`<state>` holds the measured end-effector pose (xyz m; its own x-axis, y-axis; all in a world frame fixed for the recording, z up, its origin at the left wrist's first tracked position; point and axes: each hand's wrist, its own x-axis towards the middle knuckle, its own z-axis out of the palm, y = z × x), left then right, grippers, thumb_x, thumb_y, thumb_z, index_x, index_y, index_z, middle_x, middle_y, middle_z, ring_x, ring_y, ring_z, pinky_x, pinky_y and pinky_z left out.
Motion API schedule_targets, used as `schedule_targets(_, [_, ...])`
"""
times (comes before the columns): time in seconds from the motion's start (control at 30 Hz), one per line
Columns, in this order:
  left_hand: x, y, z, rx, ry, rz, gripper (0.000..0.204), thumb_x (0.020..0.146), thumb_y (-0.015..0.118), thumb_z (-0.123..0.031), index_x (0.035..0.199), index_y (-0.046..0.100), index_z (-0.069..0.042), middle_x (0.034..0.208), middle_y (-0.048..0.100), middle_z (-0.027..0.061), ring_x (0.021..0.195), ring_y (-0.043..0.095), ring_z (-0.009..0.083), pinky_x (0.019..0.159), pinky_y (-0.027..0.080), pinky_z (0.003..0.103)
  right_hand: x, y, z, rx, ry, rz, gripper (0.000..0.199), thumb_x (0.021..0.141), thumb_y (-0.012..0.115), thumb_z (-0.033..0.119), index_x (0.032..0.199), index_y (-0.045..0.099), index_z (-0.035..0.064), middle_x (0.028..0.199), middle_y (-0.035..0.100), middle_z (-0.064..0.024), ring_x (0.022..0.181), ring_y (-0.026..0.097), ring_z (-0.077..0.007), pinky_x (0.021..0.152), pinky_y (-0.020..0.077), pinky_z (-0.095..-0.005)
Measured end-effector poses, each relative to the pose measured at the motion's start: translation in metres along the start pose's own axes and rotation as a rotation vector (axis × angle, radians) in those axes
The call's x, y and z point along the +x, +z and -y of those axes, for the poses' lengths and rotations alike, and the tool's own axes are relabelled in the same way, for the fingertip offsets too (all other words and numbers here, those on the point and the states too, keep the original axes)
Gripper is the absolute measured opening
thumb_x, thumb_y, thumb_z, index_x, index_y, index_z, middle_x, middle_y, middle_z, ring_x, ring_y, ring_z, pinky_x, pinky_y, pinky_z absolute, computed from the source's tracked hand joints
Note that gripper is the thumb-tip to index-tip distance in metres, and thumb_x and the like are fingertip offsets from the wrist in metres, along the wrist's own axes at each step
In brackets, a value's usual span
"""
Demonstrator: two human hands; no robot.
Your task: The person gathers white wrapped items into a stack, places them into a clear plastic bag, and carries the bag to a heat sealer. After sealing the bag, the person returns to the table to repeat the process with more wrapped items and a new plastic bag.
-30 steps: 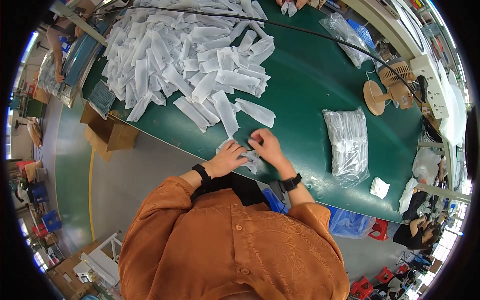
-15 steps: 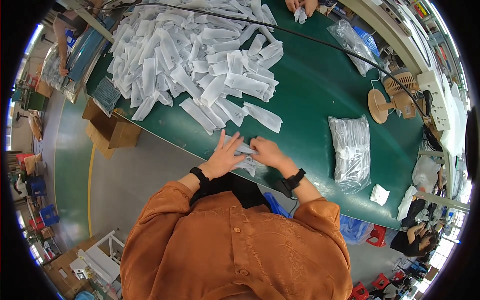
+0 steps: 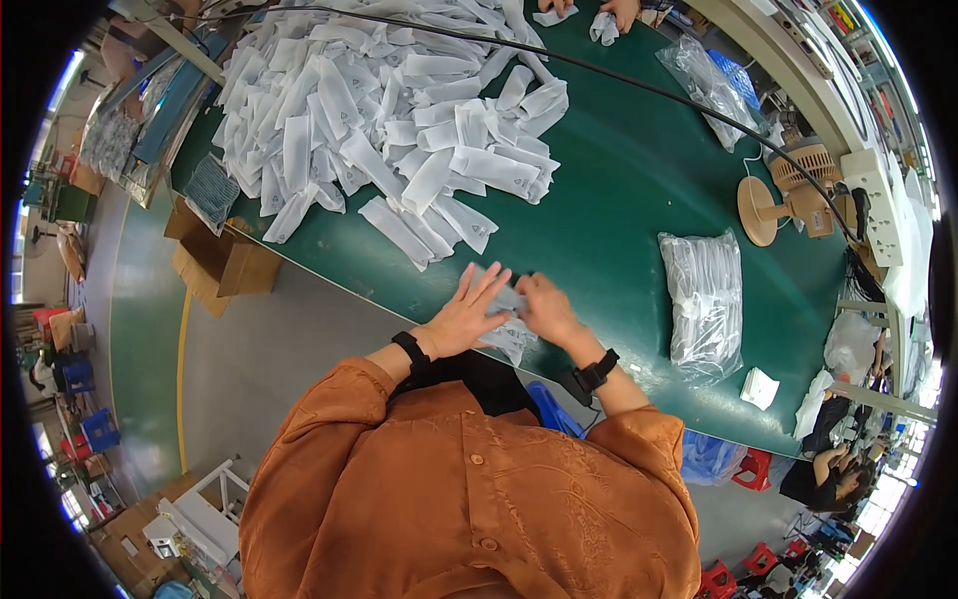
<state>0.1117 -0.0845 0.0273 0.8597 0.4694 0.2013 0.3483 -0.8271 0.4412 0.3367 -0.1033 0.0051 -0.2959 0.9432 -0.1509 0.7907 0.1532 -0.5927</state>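
At the near edge of the green table, my left hand (image 3: pixel 467 314) lies with fingers spread over a frosted white plastic pouch (image 3: pixel 507 299). My right hand (image 3: pixel 549 311) has its fingers curled on the right end of that pouch. Another crumpled white pouch (image 3: pixel 512 340) shows below my hands, by the table edge. My fingers partly cover both. Beyond them is a large heap of similar long pouches (image 3: pixel 399 130), with a few pouches (image 3: pixel 439 225) lying at its near side.
A clear bag of stacked pouches (image 3: pixel 702 309) lies to the right, near a small white stack (image 3: pixel 759 388). A beige fan (image 3: pixel 798 190) and power strip (image 3: pixel 872 205) stand farther right. A black cable (image 3: pixel 599 68) crosses above. Another person's hand (image 3: pixel 621 12) holds a pouch at the far edge.
The single pouch that lay just beyond my hands has gone from its spot. Both hands have shifted slightly right. The far person's hands have moved apart, and an arm at upper left has drawn back.
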Motion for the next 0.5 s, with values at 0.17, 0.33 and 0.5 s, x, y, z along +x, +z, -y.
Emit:
schedule_targets(0.17, [-0.007, 0.009, 0.007, 0.035, 0.012, 0.087, 0.072, 0.062, 0.083, -0.031, 0.124, 0.054, -0.009, 0.134, 0.044, 0.0142, 0.128, 0.040, 0.0353, 0.111, 0.026, 0.057, 0.059, -0.020, 0.004, 0.308, 0.013, -0.054, 0.034, 0.076, 0.075, 0.020, 0.104, 0.059, 0.0071, 0.100, 0.059, -0.0145, 0.092, 0.060, -0.0343, 0.077, 0.0513, -0.0431])
schedule_targets(0.33, [-0.007, 0.018, 0.013, -0.034, -0.033, 0.123, 0.072, 0.062, 0.083, -0.031, 0.124, 0.054, -0.009, 0.134, 0.045, 0.0133, 0.129, 0.039, 0.0346, 0.110, 0.027, 0.058, 0.129, 0.000, 0.026, 0.059, 0.033, -0.310, 0.032, 0.077, 0.073, 0.018, 0.104, 0.060, 0.0072, 0.103, 0.058, -0.0142, 0.097, 0.059, -0.0348, 0.079, 0.0508, -0.0414])
schedule_targets(0.5, [-0.001, 0.016, 0.026, -0.071, -0.063, 0.101, 0.074, 0.061, 0.085, -0.032, 0.124, 0.054, -0.007, 0.137, 0.041, 0.0157, 0.133, 0.034, 0.0374, 0.111, 0.024, 0.061, 0.106, -0.016, 0.006, 0.064, 0.099, -0.177, 0.028, 0.074, 0.068, 0.010, 0.100, 0.059, 0.0094, 0.099, 0.057, -0.0147, 0.099, 0.056, -0.0363, 0.082, 0.0492, -0.0450])
